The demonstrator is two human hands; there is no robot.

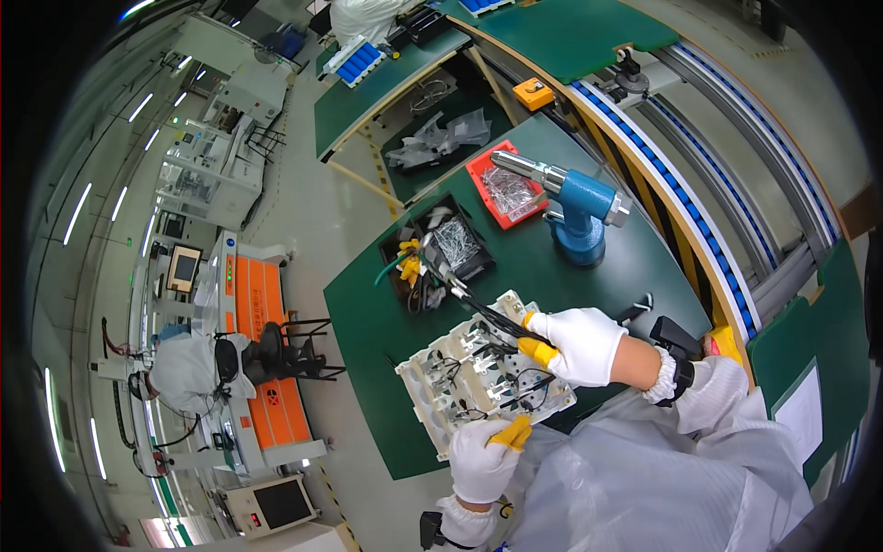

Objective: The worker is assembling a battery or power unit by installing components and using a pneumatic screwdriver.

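Observation:
A white plastic frame (425, 391) with metal tabs and thin black wires lies tilted on the green worktable. My right hand (581, 345), in a white glove with yellow fingertips, is closed around a bundle of black cables (497, 318) above the frame. The cables run up and left toward a dark bin. My left hand (483, 460), gloved the same way, is at the frame's near edge with its fingers curled. What those fingers hold, if anything, is hidden.
A blue rivet gun (581, 216) stands at the far right of the worktable (368, 368). Near it are a red tray (487, 189) of rivets and a black bin (471, 267) of metal pieces. A roller conveyor (671, 175) runs along the right. Another person (198, 373) works at the left.

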